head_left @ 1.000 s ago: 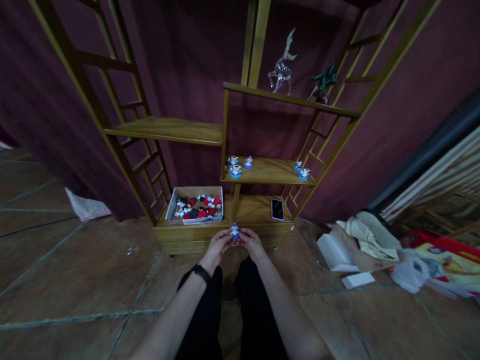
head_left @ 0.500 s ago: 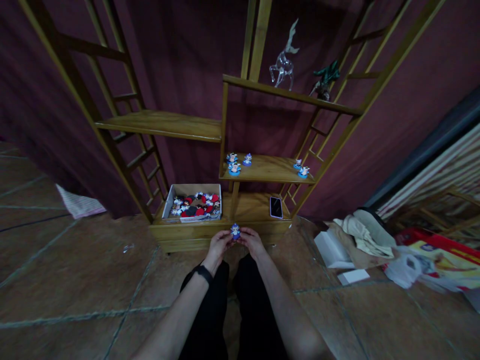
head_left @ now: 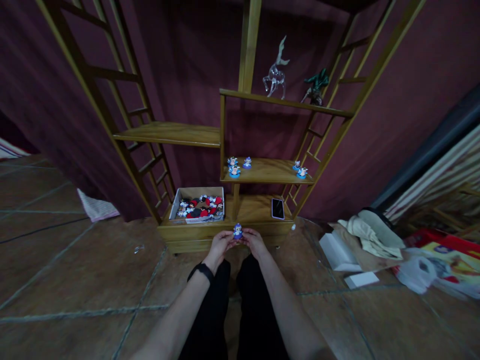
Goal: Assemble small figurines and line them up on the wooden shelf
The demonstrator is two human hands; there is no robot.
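Note:
Between my two hands, in front of the low drawer front, is a small purple and white figurine [head_left: 237, 231], held upright. My left hand [head_left: 222, 245] pinches it from the left, and my right hand [head_left: 255, 242] grips it from the right. On the middle shelf [head_left: 268, 175] stand several similar figurines: a purple one [head_left: 247, 163], two blue-based ones at the left, and two more blue-based ones at the right end. To the left of my hands, a cardboard box [head_left: 174, 209] on the bottom board holds many small red, black and white figurines.
A phone [head_left: 278, 209] lies on the bottom board at the right. Higher up stand a clear glass deer [head_left: 275, 80] and a dark green ornament [head_left: 318, 87]. White boxes [head_left: 339, 251], cloth and a plastic bag [head_left: 416, 272] lie on the floor at right.
The view has shifted slightly, so the shelves appear a little lower. Both hands keep hold of the purple figurine in nearly the same place.

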